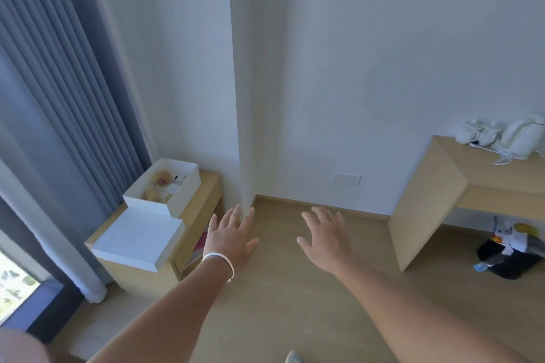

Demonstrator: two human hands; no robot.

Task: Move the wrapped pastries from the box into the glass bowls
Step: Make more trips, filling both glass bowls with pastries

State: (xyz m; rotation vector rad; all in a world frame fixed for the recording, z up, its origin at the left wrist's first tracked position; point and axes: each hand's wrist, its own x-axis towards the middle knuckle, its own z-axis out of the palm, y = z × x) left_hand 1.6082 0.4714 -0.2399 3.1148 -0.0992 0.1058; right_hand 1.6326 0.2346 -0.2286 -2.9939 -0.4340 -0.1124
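Since no glass bowls appear anywhere in view, the chief risk is one of destination: a pastry lifted now has no confirmed place to go, and the person could end up carrying it about the room — a soft wrapped item held that way is liable to be squeezed or dropped.

A second hazard is the low wooden cabinet (188, 233) at about nine o'clock, beside the curtain (59, 103). On its top sits the open white box (180, 194), with the box lid (138, 239) lying just in front of it, nearer the person. A reach toward the box from this side would probably pass over or beside the lid; a careless forearm could shove it off the cabinet's near edge.

The wrapped pastries (160, 183) lie inside the box, pale brown and indistinct; how many there are cannot be told.

Pose of the hands: both arms are extended forward over the bare floor, palms down. The left hand (231, 240), with a bracelet (219, 264) at the wrist, hangs at about ten o'clock of centre, fingers spread and straight, near the cabinet's right side but not touching it. The right hand (324, 236) is well apart from it at about one o'clock, fingers likewise splayed. Neither holds anything — both are well short of the box.
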